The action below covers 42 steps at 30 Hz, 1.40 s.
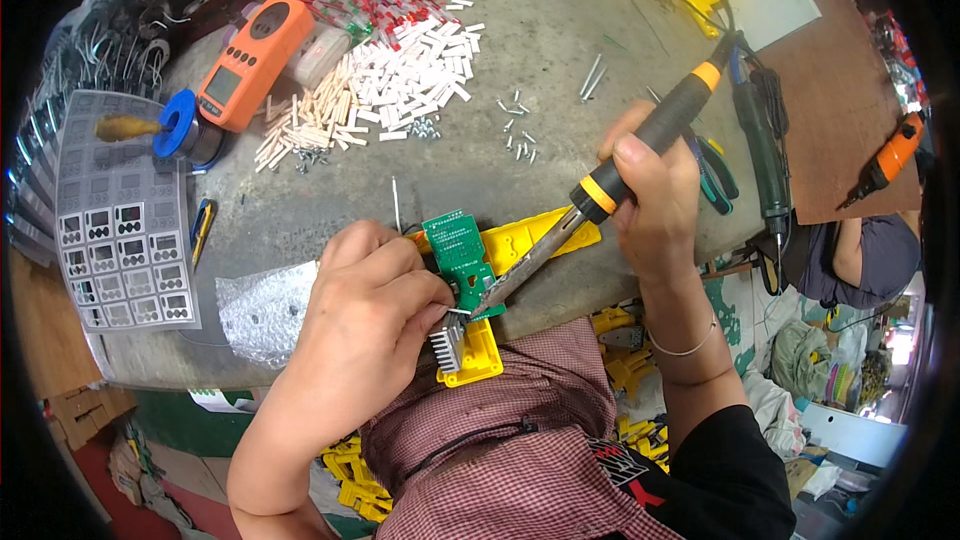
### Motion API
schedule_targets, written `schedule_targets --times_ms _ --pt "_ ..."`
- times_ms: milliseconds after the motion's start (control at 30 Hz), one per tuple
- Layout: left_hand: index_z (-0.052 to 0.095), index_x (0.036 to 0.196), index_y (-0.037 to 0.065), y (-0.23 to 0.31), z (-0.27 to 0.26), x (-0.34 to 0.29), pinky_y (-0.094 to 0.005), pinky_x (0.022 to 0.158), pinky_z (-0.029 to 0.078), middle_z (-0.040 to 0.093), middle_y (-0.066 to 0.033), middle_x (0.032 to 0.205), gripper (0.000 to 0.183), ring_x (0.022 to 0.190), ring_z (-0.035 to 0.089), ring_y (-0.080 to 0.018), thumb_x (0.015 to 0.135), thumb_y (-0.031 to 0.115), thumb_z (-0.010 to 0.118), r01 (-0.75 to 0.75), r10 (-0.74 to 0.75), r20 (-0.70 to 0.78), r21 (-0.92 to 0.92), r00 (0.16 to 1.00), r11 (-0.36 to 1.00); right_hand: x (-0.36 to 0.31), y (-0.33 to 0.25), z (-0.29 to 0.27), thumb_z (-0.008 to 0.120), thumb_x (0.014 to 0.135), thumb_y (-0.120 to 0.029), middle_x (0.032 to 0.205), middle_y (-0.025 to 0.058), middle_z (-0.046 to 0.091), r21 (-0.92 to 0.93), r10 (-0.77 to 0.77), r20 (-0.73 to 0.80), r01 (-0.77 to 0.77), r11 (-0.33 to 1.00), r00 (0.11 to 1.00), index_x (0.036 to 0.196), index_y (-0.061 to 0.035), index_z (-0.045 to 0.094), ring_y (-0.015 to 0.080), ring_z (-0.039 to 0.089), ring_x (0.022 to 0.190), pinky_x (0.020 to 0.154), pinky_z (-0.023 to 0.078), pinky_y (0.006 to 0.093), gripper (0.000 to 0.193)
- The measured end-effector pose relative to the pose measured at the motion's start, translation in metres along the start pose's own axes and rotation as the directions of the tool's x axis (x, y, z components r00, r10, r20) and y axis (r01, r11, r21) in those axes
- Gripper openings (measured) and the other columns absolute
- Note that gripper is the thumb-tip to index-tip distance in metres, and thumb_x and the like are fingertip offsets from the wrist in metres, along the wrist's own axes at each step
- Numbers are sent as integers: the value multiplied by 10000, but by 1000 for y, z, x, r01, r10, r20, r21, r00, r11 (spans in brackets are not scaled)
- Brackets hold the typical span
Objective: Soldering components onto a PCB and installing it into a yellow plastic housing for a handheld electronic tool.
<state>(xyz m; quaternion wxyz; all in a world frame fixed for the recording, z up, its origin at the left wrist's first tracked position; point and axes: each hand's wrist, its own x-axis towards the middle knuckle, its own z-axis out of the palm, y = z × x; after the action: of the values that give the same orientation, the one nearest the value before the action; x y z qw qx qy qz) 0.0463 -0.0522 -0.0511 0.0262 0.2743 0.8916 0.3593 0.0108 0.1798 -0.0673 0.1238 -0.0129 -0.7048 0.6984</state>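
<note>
My right hand [655, 185] grips the black and yellow handle of a soldering iron [680, 105]. Its dark shaft slants down to the left, and the tip is at the lower edge of a green circuit board [453, 240]. My left hand [365, 305] is closed beside the board, with thumb and forefinger pinching a thin pale wire [458, 311] close to the tip. The board stands tilted over a yellow plastic housing [535, 234] at the table's near edge. A grey ribbed part [447, 346] lies under my left fingertips. My left palm and curled fingers are hidden.
Left of my hands lie bubble wrap [265, 312], a yellow knife [202, 230] and a sticker sheet [70, 180]. Farther off are a blue spool [178, 125], an orange meter [257, 60], white strips [420, 75] and screws [520, 145]. A corded tool [760, 140] lies right; another person [865, 265] sits beyond.
</note>
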Motion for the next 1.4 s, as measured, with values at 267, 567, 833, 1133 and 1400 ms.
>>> schedule_targets --times_ms 267,567,833,1133,1400 --pt "673 772 25 -1 0 0 -389 779 451 574 -87 803 154 870 522 -299 641 -42 719 -9 9 4 23 1000 1000 -2 -8 -8 590 839 -359 649 -10 459 -28 88 45 -87 996 995 810 -45 530 24 350 459 420 231 186 321" --pt "674 776 18 -2 2 -1 -385 783 448 573 -91 790 168 867 527 -294 630 -51 719 12 -12 -19 3 1000 1000 -2 -9 -6 567 831 -371 655 5 465 -45 66 -17 -67 997 998 807 -47 525 47 407 528 486 299 197 328" --pt "674 777 15 -1 1 -2 -384 783 447 571 -86 785 162 864 525 -290 637 -54 716 11 -11 -18 8 1000 1000 -3 -3 -16 605 911 -205 740 -28 481 163 97 138 -120 979 986 898 -65 528 20 416 574 476 320 189 161" --pt "686 784 14 -1 1 -2 -381 782 448 577 -86 792 162 862 522 -290 639 -47 722 12 -12 -10 -2 1000 1000 0 1 -14 609 914 -233 709 -30 485 108 101 119 -114 988 988 925 -45 536 19 402 524 443 307 184 203" --pt "690 780 13 -1 0 -1 -385 781 446 585 -86 796 157 861 520 -290 639 -44 723 5 -5 -1 4 1000 1000 0 2 -13 608 921 -224 691 -30 482 102 73 124 -86 991 990 919 -47 536 14 398 515 435 299 182 192"
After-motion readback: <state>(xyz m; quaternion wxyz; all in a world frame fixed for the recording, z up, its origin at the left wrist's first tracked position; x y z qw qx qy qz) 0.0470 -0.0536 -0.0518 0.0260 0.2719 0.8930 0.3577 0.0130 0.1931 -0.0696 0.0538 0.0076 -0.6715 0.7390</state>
